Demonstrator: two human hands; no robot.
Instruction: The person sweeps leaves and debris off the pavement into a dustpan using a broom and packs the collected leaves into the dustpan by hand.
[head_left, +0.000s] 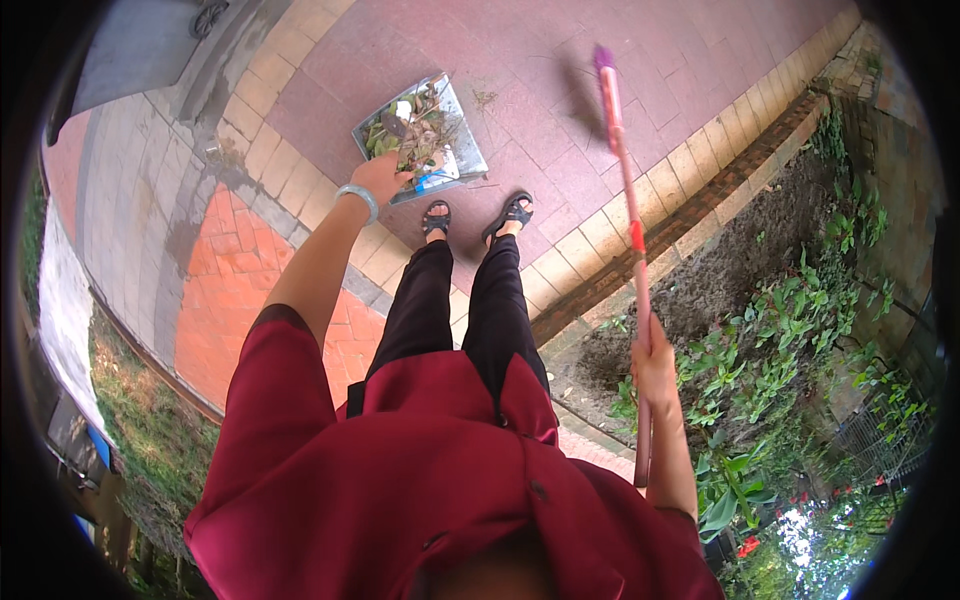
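Note:
My right hand (654, 364) is wrapped around the long pinkish handle of a broom (636, 240). Its pink head and purple bristles (603, 58) point away from me, over the paving, and look blurred. My left hand (381, 177), with a pale bangle at the wrist, is over the near left side of a grey dustpan (469, 154). Its fingers are partly hidden, so whether they grip a handle cannot be told. Dry leaves and twigs (397, 127) fill the pan, along with white scraps and a blue piece (431, 180).
My sandalled feet (436, 217) stand just behind the dustpan on reddish paving (517, 90). Some loose debris (484, 97) lies beyond the pan. To the right, a low brick edging (675, 232) borders a soil bed with green plants (772, 322). A grey vehicle (142, 45) is at upper left.

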